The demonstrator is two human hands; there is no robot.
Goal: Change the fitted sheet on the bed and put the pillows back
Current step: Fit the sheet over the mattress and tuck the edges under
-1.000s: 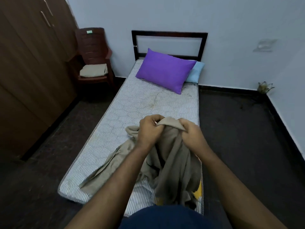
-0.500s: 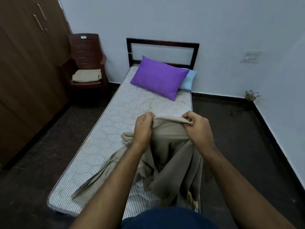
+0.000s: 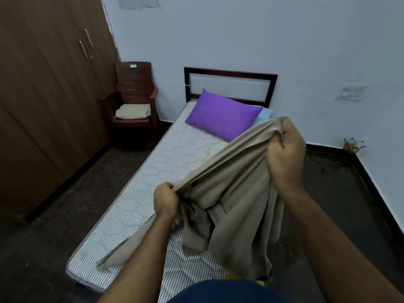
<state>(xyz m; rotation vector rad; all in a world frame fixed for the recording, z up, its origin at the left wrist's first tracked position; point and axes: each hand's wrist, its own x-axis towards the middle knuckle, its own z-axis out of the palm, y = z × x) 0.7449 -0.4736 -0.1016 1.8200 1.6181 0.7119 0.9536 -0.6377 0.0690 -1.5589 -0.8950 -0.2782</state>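
A beige fitted sheet (image 3: 231,206) hangs bunched above the foot of the bare striped mattress (image 3: 157,178). My left hand (image 3: 165,201) grips one part of its edge low down. My right hand (image 3: 285,149) grips the edge higher and farther right, so the hem is stretched taut between them. One end of the sheet trails on the mattress near the front left corner. A purple pillow (image 3: 220,114) lies at the head of the bed, on top of a light blue pillow (image 3: 263,115) that is mostly hidden.
A dark headboard (image 3: 229,84) stands against the white wall. A brown plastic chair (image 3: 135,99) holding a folded beige cloth (image 3: 133,111) stands left of the bed, beside a wooden wardrobe (image 3: 48,95). Dark floor runs along both sides. A small ornament (image 3: 352,145) sits by the right wall.
My hands have moved apart: the right rose up and to the right, the left dropped lower, stretching the sheet's edge between them. The view tilted up.
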